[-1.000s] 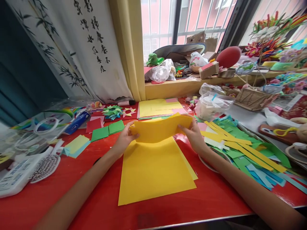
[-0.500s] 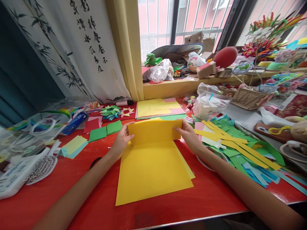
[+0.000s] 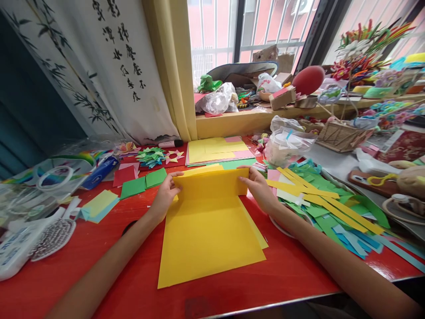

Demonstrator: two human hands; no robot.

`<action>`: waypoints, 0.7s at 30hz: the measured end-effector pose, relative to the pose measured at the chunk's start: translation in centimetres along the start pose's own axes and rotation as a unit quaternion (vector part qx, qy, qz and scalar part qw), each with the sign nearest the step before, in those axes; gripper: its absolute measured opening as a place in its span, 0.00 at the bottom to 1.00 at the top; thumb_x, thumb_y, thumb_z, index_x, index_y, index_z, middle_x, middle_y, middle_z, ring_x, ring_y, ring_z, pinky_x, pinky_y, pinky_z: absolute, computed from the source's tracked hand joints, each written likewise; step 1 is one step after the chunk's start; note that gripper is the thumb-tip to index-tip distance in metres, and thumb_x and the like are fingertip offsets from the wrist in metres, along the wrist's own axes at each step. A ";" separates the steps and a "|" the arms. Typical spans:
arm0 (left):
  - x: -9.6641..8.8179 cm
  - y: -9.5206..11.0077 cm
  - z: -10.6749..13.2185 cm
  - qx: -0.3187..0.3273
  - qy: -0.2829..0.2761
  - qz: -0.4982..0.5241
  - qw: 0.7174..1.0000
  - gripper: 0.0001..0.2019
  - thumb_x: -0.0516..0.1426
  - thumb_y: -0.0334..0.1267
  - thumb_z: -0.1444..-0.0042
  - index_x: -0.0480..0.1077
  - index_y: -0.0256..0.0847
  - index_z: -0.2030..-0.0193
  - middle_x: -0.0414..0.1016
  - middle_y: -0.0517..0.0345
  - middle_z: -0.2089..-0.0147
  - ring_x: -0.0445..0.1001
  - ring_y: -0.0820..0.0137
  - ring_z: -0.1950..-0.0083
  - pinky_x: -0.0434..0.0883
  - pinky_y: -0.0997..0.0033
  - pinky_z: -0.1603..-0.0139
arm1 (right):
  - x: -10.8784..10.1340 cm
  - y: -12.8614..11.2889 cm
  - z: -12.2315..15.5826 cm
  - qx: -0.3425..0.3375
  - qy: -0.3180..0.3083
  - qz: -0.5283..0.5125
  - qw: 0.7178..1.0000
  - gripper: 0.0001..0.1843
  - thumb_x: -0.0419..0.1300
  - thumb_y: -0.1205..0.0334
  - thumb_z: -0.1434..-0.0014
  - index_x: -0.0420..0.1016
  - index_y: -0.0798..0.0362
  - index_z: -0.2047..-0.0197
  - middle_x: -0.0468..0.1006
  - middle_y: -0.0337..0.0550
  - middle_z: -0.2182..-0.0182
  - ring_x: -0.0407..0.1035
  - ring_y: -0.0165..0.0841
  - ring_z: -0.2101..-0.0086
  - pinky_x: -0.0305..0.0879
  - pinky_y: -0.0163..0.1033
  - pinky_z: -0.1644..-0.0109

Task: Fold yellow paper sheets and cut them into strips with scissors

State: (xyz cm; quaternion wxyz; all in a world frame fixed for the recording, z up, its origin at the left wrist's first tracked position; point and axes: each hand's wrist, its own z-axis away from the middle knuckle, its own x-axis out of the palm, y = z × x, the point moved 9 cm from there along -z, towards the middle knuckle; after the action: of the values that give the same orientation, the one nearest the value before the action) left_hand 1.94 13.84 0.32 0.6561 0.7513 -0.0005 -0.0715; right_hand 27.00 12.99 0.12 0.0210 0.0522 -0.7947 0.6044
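Note:
My left hand point(image 3: 168, 195) pinches the left end of a folded piece of yellow paper point(image 3: 210, 184), thumb on the near face. At its right end, my right hand point(image 3: 260, 188) grips the same paper between thumb and fingers. The folded piece stands tilted up toward me. Beneath it a large yellow sheet point(image 3: 212, 241) lies flat on the red table point(image 3: 126, 274); I cannot tell whether the two are joined. A paler yellow sheet point(image 3: 260, 232) peeks out along its right side.
Green, blue and yellow paper strips point(image 3: 332, 199) pile up on the right. Green squares point(image 3: 133, 188), a blue tube point(image 3: 99, 172) and a hairbrush point(image 3: 55, 239) lie left. Stacked coloured sheets point(image 3: 215, 149) and folded paper stars point(image 3: 151, 156) sit behind my hands.
The whole view has shifted slightly, so things appear a little further left. Both hands keep their hold on the yellow paper, whose upper edge now shows a slight gap between layers.

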 end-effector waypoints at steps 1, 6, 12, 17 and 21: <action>0.0 -0.1 0.0 -0.001 -0.003 0.001 1.000 0.18 0.53 0.33 0.54 0.61 0.43 0.54 0.69 0.58 0.60 0.69 0.69 0.58 0.65 0.74 0.63 | 0.0 0.1 0.0 0.003 -0.002 0.001 1.000 0.13 0.53 0.63 0.49 0.63 0.49 0.57 0.71 0.40 0.59 0.66 0.34 0.60 0.63 0.40 0.56; 0.2 0.2 -0.1 0.004 -0.017 0.007 1.000 0.13 0.55 0.33 0.53 0.64 0.42 0.58 0.71 0.58 0.59 0.69 0.68 0.57 0.64 0.72 0.60 | 0.2 0.1 0.1 -0.005 -0.006 -0.008 1.000 0.10 0.54 0.63 0.49 0.66 0.50 0.61 0.72 0.40 0.60 0.66 0.34 0.61 0.62 0.40 0.56; 0.0 -0.3 -0.1 -0.009 -0.003 -0.012 1.000 0.13 0.57 0.37 0.54 0.66 0.40 0.60 0.72 0.57 0.59 0.70 0.65 0.58 0.65 0.69 0.58 | 0.8 0.0 0.1 -0.017 -0.020 0.015 1.000 0.14 0.51 0.65 0.48 0.66 0.49 0.57 0.71 0.40 0.58 0.65 0.33 0.60 0.62 0.39 0.56; -0.8 -0.9 -0.5 -0.029 0.011 -0.016 0.999 0.16 0.59 0.37 0.57 0.66 0.38 0.59 0.73 0.54 0.61 0.72 0.63 0.61 0.67 0.66 0.60 | 0.9 -1.3 0.3 -0.060 -0.019 0.106 0.992 0.15 0.48 0.65 0.45 0.65 0.50 0.54 0.70 0.41 0.59 0.64 0.33 0.62 0.61 0.38 0.59; -1.5 0.9 -0.7 -0.001 0.012 -0.029 1.000 0.15 0.61 0.37 0.59 0.67 0.39 0.62 0.74 0.56 0.62 0.71 0.65 0.59 0.67 0.68 0.59 | 0.0 -3.2 0.4 -0.106 0.034 0.196 0.974 0.11 0.49 0.63 0.44 0.66 0.51 0.58 0.71 0.41 0.62 0.64 0.34 0.63 0.61 0.38 0.61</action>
State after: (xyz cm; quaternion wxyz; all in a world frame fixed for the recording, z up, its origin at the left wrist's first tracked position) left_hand 0.58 14.55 1.43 0.6545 0.7511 0.0289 -0.0814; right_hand 27.37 11.78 3.10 -0.0654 -0.1279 -0.8478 0.5105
